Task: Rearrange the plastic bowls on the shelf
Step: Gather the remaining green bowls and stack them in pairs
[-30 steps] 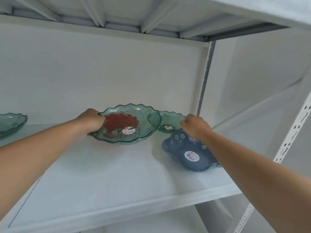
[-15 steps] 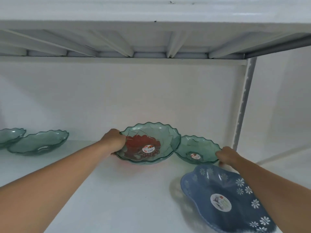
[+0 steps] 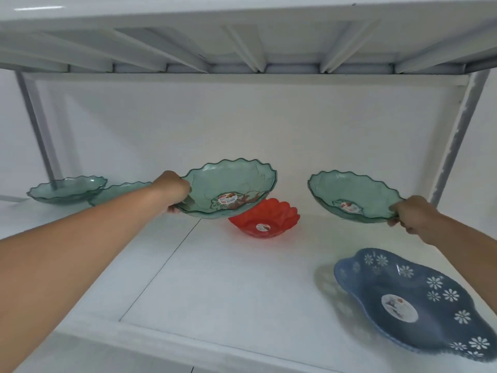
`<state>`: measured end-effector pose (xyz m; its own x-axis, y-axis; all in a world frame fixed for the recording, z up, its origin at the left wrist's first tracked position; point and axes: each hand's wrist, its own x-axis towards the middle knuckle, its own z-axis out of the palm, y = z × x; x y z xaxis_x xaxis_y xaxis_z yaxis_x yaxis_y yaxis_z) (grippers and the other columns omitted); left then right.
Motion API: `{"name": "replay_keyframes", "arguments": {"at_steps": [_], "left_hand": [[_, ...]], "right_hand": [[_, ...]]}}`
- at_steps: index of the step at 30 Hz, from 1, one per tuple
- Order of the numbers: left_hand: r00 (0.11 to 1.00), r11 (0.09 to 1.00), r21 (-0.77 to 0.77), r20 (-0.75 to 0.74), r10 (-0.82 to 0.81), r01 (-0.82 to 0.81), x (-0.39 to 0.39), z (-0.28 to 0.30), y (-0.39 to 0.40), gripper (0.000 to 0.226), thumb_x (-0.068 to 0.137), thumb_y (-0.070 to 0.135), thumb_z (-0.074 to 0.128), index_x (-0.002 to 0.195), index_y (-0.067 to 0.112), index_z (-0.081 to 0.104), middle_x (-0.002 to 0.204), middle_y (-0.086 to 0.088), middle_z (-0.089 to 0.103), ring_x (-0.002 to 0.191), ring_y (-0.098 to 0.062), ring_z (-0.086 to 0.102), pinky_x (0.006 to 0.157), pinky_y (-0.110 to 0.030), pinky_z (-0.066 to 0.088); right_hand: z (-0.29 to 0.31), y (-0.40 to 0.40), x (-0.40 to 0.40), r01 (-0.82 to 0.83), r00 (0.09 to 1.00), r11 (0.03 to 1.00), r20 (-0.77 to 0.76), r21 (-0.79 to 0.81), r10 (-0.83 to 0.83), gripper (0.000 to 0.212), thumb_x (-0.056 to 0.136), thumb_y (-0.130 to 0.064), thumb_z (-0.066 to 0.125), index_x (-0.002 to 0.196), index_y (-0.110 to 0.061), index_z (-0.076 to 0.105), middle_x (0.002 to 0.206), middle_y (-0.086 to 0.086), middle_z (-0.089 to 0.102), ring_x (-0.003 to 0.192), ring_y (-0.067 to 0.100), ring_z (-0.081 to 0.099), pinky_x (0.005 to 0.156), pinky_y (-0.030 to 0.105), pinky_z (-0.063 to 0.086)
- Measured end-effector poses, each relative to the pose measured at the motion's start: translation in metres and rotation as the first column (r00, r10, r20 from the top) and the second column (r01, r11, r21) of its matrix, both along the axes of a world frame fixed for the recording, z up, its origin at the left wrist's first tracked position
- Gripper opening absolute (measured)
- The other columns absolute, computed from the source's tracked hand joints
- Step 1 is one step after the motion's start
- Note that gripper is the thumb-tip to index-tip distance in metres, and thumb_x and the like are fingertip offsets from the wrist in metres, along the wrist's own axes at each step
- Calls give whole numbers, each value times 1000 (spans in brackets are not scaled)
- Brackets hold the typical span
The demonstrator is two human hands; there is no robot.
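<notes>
Single head-worn view, facing forward into the white shelf from close in front, slightly above its board. Wide angle: takes in both forearms reaching in, the back wall, corner posts and the ribbed underside of the upper shelf.

You are reaching both arms far forward. Your left hand is pinching a rim, thumb on top. Your right hand is pinching one too, far right.

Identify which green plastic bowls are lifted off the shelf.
The two scalloped translucent green plastic bowls flanking the red one: the left hand holds one, the right hand another. Two more rest far left.
</notes>
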<state>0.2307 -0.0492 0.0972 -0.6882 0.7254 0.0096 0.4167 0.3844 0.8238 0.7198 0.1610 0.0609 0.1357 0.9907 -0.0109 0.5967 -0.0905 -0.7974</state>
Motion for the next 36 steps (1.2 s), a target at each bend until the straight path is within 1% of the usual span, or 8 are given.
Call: {"name": "replay_keyframes", "arguments": {"at_steps": [7,11,13,19,21,24,30,36], "left_hand": [[999,999,13,-17,38,-38,-101,-3,-62,27,98,7,55,118,-7,66,97,-21,68,64,-29,59,33,-21,46],[998,998,17,-24,64,-63,-182,-25,-112,23,98,8,50,114,-2,64,101,-22,71,78,-34,69,46,-30,52],[997,997,6,-40,72,-72,-226,-40,-137,25,98,9,50,113,-2,66,104,-24,72,88,-40,73,51,-33,54],[992,991,-46,-12,125,-126,-330,-70,-202,21,97,14,53,106,1,67,100,-23,73,81,-38,74,57,-43,63],[988,987,-56,16,151,-150,-359,-74,-213,22,98,13,50,108,1,66,99,-23,73,80,-38,74,51,-36,59],[986,985,-73,51,159,-155,-396,-81,-223,24,94,11,49,109,2,65,99,-22,75,89,-41,76,49,-33,56],[973,977,-81,101,207,-199,-437,-92,-227,20,98,12,47,109,3,62,104,-22,74,97,-42,75,47,-28,49],[961,964,-65,84,263,-259,-455,-76,-219,17,98,10,50,108,5,64,98,-20,77,74,-33,70,45,-27,48]], "right_hand": [[27,-89,-115,-144,984,987,-94,71,150,18,103,-4,50,91,5,60,61,22,62,48,22,32,39,21,24],[18,-148,-210,-141,983,988,-109,61,148,24,101,-1,49,78,1,54,64,23,56,45,19,29,40,21,21],[8,-170,-258,-124,988,992,-88,34,126,22,98,1,47,78,2,56,63,22,55,48,19,30,44,23,23],[-22,-212,-376,-132,982,991,-138,14,133,16,102,-13,58,97,-3,69,50,10,59,37,19,47,35,20,31],[-28,-214,-405,-167,968,986,-188,-2,164,25,108,-22,55,103,0,67,44,8,55,39,19,42,36,20,26],[-32,-214,-439,-184,961,983,-215,-25,174,18,106,-6,47,97,4,58,39,11,53,42,18,32,36,19,20],[-44,-198,-486,-211,953,977,-229,-31,199,17,102,-4,46,88,0,56,52,17,56,38,18,27,42,24,21],[-46,-162,-522,-237,950,971,-220,-35,224,22,104,-3,47,84,2,56,60,21,57,40,18,30,35,19,23]]}}
